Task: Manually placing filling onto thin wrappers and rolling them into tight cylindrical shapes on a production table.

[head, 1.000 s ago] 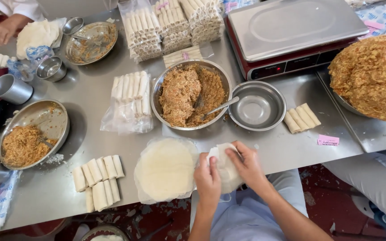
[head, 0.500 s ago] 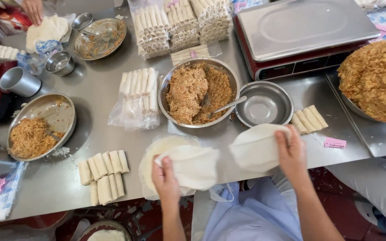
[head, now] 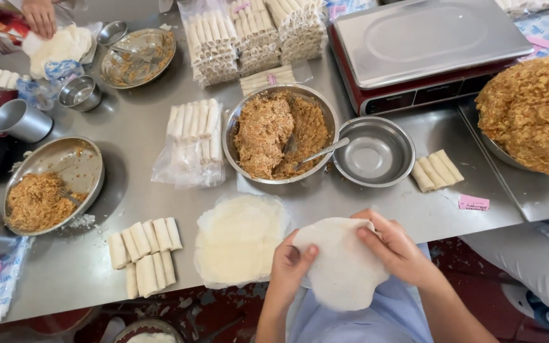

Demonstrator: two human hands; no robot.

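Half a second ago our hands held two sheets apart; now our left hand (head: 292,265) and right hand (head: 396,249) have closed on one thin round white wrapper sheet (head: 341,267), pinching its edges just off the steel table (head: 128,190) edge. The stack of round wrappers (head: 239,238) lies beside it; the filling bowl (head: 281,134) and rolled pieces (head: 144,253) crowd the surface.

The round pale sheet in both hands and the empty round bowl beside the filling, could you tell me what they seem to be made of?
Round pale sheet: apparently thin dough or rice paper, matte, drooping limply. Empty round bowl: probably stainless steel, shiny and reflective.
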